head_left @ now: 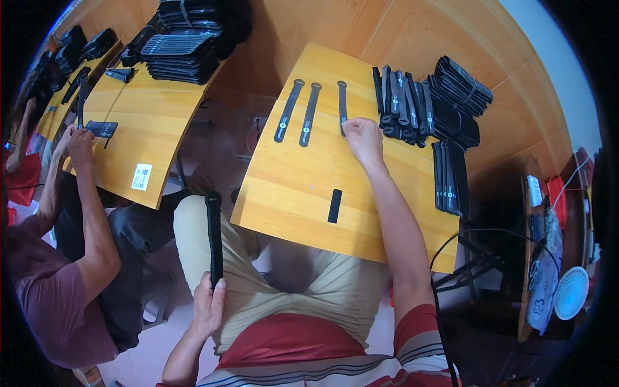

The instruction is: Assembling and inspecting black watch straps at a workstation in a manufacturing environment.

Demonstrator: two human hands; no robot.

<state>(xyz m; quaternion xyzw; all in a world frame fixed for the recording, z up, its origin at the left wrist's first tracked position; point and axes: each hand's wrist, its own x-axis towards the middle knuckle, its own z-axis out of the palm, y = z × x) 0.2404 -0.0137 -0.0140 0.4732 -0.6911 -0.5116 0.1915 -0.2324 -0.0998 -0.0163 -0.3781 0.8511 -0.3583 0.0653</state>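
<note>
My left hand (pixel 209 303) is closed around the lower end of a black strap (pixel 215 242), which stands up over my left thigh with a looped end on top. On the wooden table, my right hand (pixel 363 138) pinches the near end of a grey strap (pixel 342 102) that lies flat. Left of it lie two more grey straps, the outer one (pixel 289 111) and the inner one (pixel 310 115), each with an eyelet at the far end. A short black strip (pixel 334 206) rests nearer the table's front edge.
A heap of loose straps (pixel 401 106) fills the table's right side, beside tied bundles (pixel 461 87) and a near-right stack (pixel 448 177). A co-worker's hands (pixel 78 142) handle straps at the left table (pixel 142 122). A shelf (pixel 525 290) stands at the right.
</note>
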